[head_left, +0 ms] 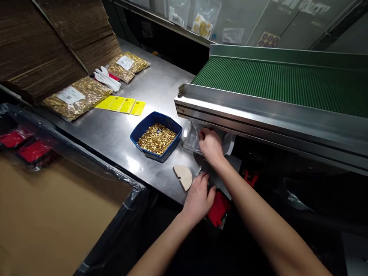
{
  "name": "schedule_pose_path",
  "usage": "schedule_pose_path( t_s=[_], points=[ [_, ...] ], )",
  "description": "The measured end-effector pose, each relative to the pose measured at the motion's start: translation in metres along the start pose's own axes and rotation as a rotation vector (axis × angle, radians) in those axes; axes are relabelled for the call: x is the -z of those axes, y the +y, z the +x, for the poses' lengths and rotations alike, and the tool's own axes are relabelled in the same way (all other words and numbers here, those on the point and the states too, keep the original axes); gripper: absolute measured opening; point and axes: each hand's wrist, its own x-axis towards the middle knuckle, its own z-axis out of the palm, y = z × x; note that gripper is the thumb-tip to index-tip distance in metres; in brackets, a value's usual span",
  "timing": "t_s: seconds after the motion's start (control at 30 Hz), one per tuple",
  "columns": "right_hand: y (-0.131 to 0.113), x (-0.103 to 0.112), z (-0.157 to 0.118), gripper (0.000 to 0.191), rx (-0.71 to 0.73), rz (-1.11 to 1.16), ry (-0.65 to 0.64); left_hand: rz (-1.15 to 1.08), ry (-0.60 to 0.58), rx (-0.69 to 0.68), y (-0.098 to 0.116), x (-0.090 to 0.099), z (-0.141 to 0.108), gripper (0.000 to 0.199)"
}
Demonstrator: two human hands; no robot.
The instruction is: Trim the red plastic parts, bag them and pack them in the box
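My right hand reaches into a tray of clear plastic bags beside the conveyor's end, its fingers pinched on the clear plastic. Closer to me, my left hand is curled at the table's edge; what lies under its fingers is hidden. A red, soft-looking item is by its thumb, partly covered. Just left of these fingers lies a pale, notched half-round disc. A blue bin holding many small gold-coloured pieces stands beyond the disc.
A green ribbed conveyor with metal sides runs along the right. Filled bags of gold pieces, a white glove and yellow cards lie at the back left. A plastic-lined carton containing red packs stands left.
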Motion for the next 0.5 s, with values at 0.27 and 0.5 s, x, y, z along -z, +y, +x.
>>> schedule_pose_path(
  t_s=[0.27, 0.5],
  points=[
    [0.0, 0.024, -0.063, 0.033, 0.131, 0.313, 0.018, -0.275, 0.301, 0.065, 0.029, 0.042, 0.023, 0.045],
    [0.023, 0.051, -0.124, 0.025, 0.116, 0.576, -0.026, -0.362, 0.182, 0.091, 0.059, 0.068, 0.012, 0.017]
  ],
)
